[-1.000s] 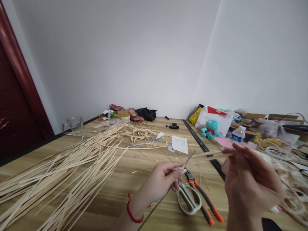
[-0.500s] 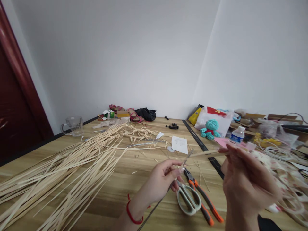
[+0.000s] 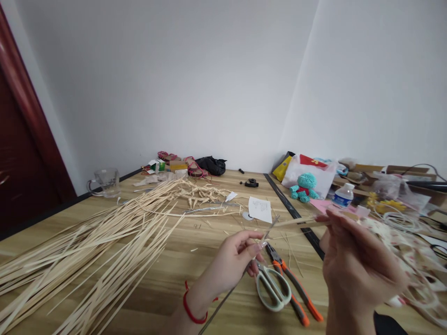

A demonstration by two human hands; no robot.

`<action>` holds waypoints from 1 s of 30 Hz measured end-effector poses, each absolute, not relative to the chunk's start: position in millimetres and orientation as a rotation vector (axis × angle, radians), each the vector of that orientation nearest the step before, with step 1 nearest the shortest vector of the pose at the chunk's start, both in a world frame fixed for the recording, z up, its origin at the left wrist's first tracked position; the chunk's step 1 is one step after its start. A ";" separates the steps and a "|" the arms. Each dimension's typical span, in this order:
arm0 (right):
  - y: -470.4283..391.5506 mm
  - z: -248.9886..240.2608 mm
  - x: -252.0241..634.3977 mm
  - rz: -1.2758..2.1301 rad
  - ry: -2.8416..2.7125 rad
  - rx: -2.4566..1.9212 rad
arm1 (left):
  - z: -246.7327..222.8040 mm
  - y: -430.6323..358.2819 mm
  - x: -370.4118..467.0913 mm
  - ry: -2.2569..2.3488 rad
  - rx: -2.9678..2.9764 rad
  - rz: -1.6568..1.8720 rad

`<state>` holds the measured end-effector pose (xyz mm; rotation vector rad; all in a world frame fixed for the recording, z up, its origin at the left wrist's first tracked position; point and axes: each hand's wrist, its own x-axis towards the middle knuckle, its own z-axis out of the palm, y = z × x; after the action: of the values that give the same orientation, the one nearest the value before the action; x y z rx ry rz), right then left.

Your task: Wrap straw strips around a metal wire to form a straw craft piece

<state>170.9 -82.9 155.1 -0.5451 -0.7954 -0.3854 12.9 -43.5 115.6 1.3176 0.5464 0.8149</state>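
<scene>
A left hand (image 3: 232, 260) pinched a grey wire (image 3: 272, 226) as the right hand (image 3: 359, 260), fingertips together, held a pale strip (image 3: 296, 222) stretched rightward from it, beyond the scissors (image 3: 275, 289). The step appeared to be wrapping, calling next for steady tension; the right hand sat slightly farther left than a second earlier.

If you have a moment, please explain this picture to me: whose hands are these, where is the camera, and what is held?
No robot here: these are a person's bare hands, seen by a camera worn on the head, looking forward and down. The left hand pinches a thin grey rod; the right hand holds a pale strip running toward the rod. On the table lie a heap of loose strips, scissors and orange-handled pliers; a glass mug stands farther back.
</scene>
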 end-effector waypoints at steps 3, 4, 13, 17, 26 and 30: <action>-84.2 156.4 172.5 -0.352 -0.808 -0.507 | 115.3 -42.5 13.3 0.557 1.323 0.818; -84.5 157.0 173.5 -0.350 -0.810 -0.488 | 115.4 -42.3 13.4 0.559 1.322 0.820; -84.6 155.0 174.1 -0.371 -0.805 -0.543 | 116.6 -44.1 12.6 0.568 1.311 0.820; -84.9 155.5 174.7 -0.350 -0.811 -0.491 | 116.3 -43.2 11.4 0.558 1.310 0.838; -80.7 154.4 169.9 -0.395 -0.770 -0.571 | 115.7 -42.6 13.3 0.558 1.322 0.835; -82.6 153.5 168.9 -0.349 -0.808 -0.595 | 115.7 -42.6 13.2 0.562 1.309 0.832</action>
<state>168.9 -82.6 153.5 -0.5947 -0.8078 -0.3489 13.2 -42.6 115.7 1.3094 0.5617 0.8322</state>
